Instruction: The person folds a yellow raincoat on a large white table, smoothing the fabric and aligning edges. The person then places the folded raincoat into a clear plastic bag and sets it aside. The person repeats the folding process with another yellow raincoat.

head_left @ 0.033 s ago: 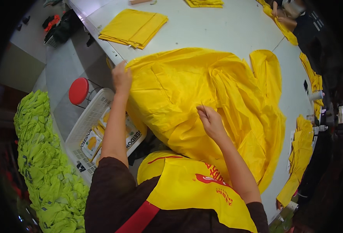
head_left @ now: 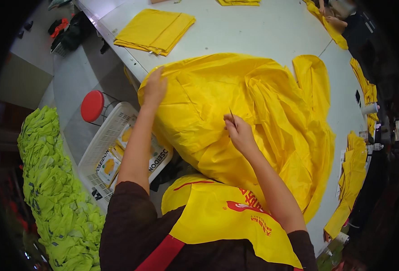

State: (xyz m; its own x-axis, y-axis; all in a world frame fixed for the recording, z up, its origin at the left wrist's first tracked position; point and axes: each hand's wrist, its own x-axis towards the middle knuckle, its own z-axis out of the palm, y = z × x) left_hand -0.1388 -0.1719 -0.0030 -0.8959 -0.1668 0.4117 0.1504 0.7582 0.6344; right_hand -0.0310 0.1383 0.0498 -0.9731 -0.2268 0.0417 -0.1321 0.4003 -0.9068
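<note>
Glossy yellow fabric (head_left: 199, 97), likely light, soft and slippery, best taken by its edge, lies beneath the left hand (head_left: 154, 89), whose fingers' grip I cannot tell, and the right hand (head_left: 240, 133), pinching a slim dark tool (head_left: 232, 118).
</note>
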